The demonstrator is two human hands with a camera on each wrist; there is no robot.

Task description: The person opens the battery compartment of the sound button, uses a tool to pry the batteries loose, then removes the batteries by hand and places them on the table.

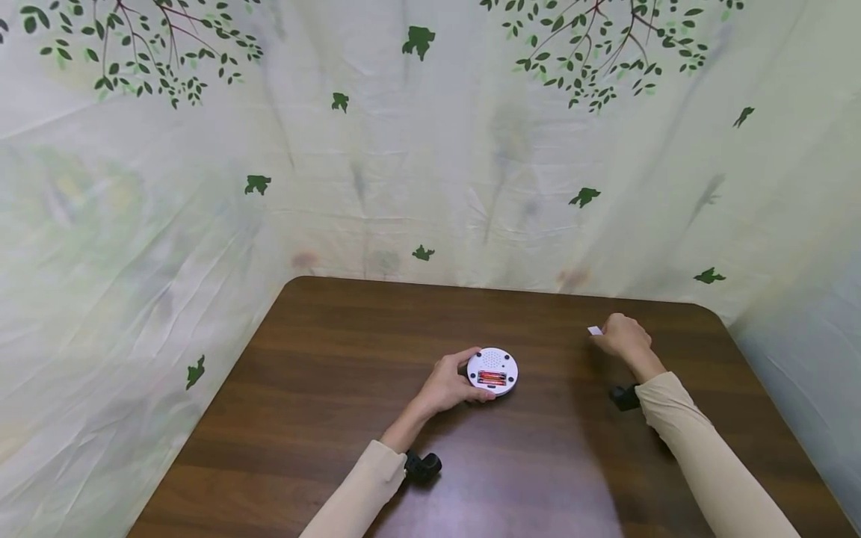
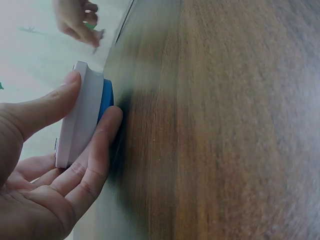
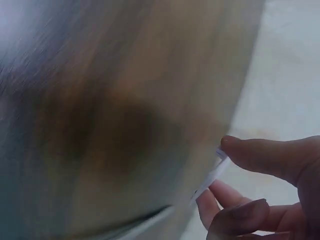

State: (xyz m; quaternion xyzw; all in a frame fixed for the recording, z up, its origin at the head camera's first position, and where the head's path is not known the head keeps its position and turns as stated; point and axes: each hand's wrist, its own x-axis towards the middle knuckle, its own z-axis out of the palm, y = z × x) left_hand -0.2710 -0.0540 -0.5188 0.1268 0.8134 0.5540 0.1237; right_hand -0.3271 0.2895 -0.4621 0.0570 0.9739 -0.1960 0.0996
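Observation:
My left hand (image 1: 447, 384) grips a round white device (image 1: 494, 362) by its edge, the thumb on one face and fingers around the rim. Its underside faces up, with small holes, dark feet and an uncovered compartment holding red batteries (image 1: 492, 379). In the left wrist view, the white body (image 2: 82, 117) of the device has a blue part (image 2: 106, 96) facing the table. Off to the right, my right hand (image 1: 624, 336) pinches a small flat white battery cover (image 1: 595, 330) above the table. The right wrist view shows this cover (image 3: 212, 175) between thumb and fingers.
The brown wooden table (image 1: 323, 359) has rounded far corners. Behind it and along both sides hangs a pale curtain (image 1: 457, 164) printed with branches and green leaves. Dark wrist cameras (image 1: 422, 467) sit on both wrists.

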